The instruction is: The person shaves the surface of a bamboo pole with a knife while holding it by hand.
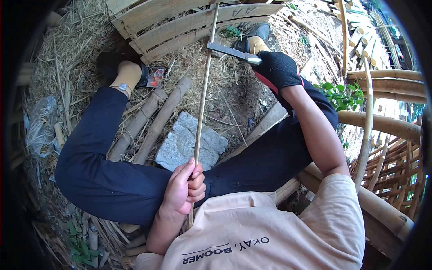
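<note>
My bare left hand [184, 188] is wrapped round the lower part of a long thin bamboo strip [203, 101], close to my shirt. From there the strip runs up and away, leaning over a slatted bamboo crate at the top. In a black and red glove, my right hand [277, 69] grips a large knife [229, 52]. Its dark blade points left and lies across the strip's upper part, where the two meet. The knife's handle is mostly hidden inside the glove.
Between my legs sit a flat grey stone [191, 141] and two bamboo poles [164, 119]. Beyond them stands the slatted crate [180, 23]. A clear plastic bag [41, 126] lies at left on straw-covered ground. Bamboo rails [382, 125] and a woven bamboo basket [396, 166] are at right.
</note>
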The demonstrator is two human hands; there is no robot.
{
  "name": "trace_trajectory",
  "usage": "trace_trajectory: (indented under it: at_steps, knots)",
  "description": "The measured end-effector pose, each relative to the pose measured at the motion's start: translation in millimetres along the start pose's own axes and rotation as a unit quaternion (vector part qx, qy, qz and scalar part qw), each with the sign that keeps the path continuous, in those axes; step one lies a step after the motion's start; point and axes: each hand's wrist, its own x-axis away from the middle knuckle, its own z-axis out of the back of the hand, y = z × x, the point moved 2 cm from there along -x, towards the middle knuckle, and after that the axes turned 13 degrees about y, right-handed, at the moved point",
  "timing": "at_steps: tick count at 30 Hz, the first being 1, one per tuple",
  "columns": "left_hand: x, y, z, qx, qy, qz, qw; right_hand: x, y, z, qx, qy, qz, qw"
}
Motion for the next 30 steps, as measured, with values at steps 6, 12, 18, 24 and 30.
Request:
trace_trajectory:
  at_steps: [6, 12, 18, 24, 30]
  knots:
    - [-3.4, 1.7, 1.7, 0.015, -0.011, 0.004, 1.0, 24.3, -23.8, -0.5, -0.09, 0.03, 0.099, 0.991]
    - [-4.2, 1.6, 1.6, 0.014, -0.015, 0.005, 1.0, 36.4, -51.8, 0.8, -0.11, -0.097, 0.133, 0.98]
    - [-5.4, -1.2, -1.4, -0.01, -0.009, 0.003, 1.0, 15.4, -29.4, -12.6, -0.068, -0.043, 0.051, 0.995]
    - [-4.7, 1.3, -2.0, -0.003, -0.008, -0.004, 1.0, 4.7, -23.3, -8.0, -0.032, -0.009, 0.07, 0.997]
    - [-0.4, 2.4, 1.5, 0.003, -0.012, 0.002, 1.0, -13.6, 22.7, -8.1, -0.026, 0.016, -0.055, 0.998]
